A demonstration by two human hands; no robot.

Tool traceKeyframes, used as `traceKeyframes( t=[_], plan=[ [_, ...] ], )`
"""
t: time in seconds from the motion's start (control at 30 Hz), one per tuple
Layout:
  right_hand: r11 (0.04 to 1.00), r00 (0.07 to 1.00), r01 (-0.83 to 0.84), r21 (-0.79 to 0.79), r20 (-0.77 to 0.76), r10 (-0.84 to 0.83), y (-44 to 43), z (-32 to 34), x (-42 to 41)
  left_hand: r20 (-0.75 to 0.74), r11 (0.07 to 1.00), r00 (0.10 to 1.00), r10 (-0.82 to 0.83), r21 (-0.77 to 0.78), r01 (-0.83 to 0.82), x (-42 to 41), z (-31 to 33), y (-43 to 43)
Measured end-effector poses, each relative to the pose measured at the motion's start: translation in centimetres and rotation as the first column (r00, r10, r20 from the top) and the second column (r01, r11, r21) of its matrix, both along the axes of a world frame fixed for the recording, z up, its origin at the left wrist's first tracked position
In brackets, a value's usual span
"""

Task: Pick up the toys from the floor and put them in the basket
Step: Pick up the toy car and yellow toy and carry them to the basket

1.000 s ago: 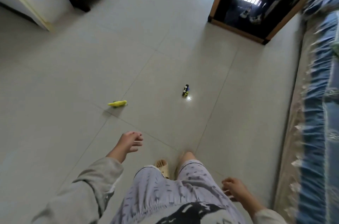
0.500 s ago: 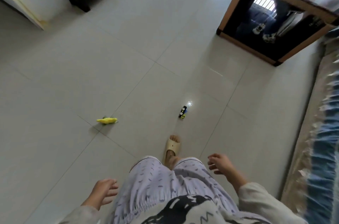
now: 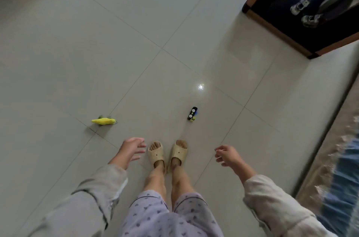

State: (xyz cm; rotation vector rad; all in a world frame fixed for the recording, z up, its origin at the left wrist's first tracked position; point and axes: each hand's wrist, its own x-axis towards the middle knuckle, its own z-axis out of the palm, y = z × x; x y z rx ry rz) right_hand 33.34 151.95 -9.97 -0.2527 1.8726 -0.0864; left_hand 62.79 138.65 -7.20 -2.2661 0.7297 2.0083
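**One head-worn view, looking steeply down**

The single wide-angle camera sits above the person's slippers point(image 3: 167, 152) and faces almost straight down at the tiled floor point(image 3: 136, 46). The slippers lie low and central; floor beyond them fills the upper frame. No second view overlaps.

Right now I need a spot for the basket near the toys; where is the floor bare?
Bare tile lies between the small yellow plush toy and the little black toy car, ahead of the beige slippers. More open floor stretches beyond toward the dark wood-framed cabinet. The right side is tighter, along the blue fringed bedcover.
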Motion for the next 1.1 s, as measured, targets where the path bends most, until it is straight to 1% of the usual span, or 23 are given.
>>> traceKeyframes(
  t=[0.1,0.2,0.27,0.33,0.4,0.57,0.67,0.73,0.83,0.9,1.0,1.1],
  plan=[
    [1.000,1.000,0.009,0.020,-0.003,-0.009,-2.2,-4.9,0.0,0.002,0.995,0.995,-0.100,-0.013,0.100,-2.8,-4.8,-4.1],
    [0.997,0.997,0.073,0.025,0.007,-0.073,-4.9,-12.4,-0.6,-0.023,0.989,0.989,-0.145,-0.024,0.144,-5.1,-11.9,-7.4],
    [0.991,0.992,0.126,0.038,0.002,-0.126,-6.7,-18.2,-0.9,-0.032,0.990,0.989,-0.142,-0.016,0.142,-6.0,-17.2,-8.7],
    [0.979,0.980,0.197,0.044,-0.002,-0.197,-8.5,-24.7,-1.1,-0.025,0.995,0.995,-0.095,-0.011,0.095,-6.3,-23.1,-9.2],
    [0.973,0.973,0.230,0.031,-0.020,-0.229,-10.1,-31.1,-1.3,-0.005,0.998,0.998,-0.068,0.014,0.068,-6.0,-29.1,-9.0],
    [0.968,0.955,0.248,-0.041,-0.155,-0.251,-13.2,-44.5,-1.5,0.043,0.988,0.998,-0.044,0.149,0.037,-3.5,-40.9,-5.8],
    [0.975,0.936,0.202,-0.091,-0.274,-0.220,-14.3,-51.5,-1.8,0.043,0.980,0.998,-0.043,0.194,0.034,-1.8,-45.8,-4.5],
    [0.981,0.917,0.169,-0.096,-0.348,-0.193,-14.6,-55.0,-2.0,0.071,0.977,0.997,-0.024,0.212,0.009,-0.7,-48.2,-4.3],
    [0.982,0.905,0.158,-0.102,-0.383,-0.185,-13.9,-57.2,-1.7,0.130,0.973,0.990,-0.046,0.231,0.015,1.0,-49.4,-4.4],
    [0.981,0.924,0.162,-0.107,-0.332,-0.189,-12.9,-56.4,-1.2,0.152,0.976,0.985,-0.079,0.212,0.046,1.9,-48.9,-4.9],
    [0.987,0.976,0.145,-0.073,-0.151,-0.155,-10.8,-51.4,1.3,0.141,0.987,0.989,-0.034,0.159,0.012,2.6,-45.6,-6.0],
    [0.997,0.997,0.076,0.032,-0.025,-0.075,-7.8,-43.8,4.9,0.065,0.993,0.998,0.012,0.118,-0.020,2.6,-40.3,-6.6]
  ],
)
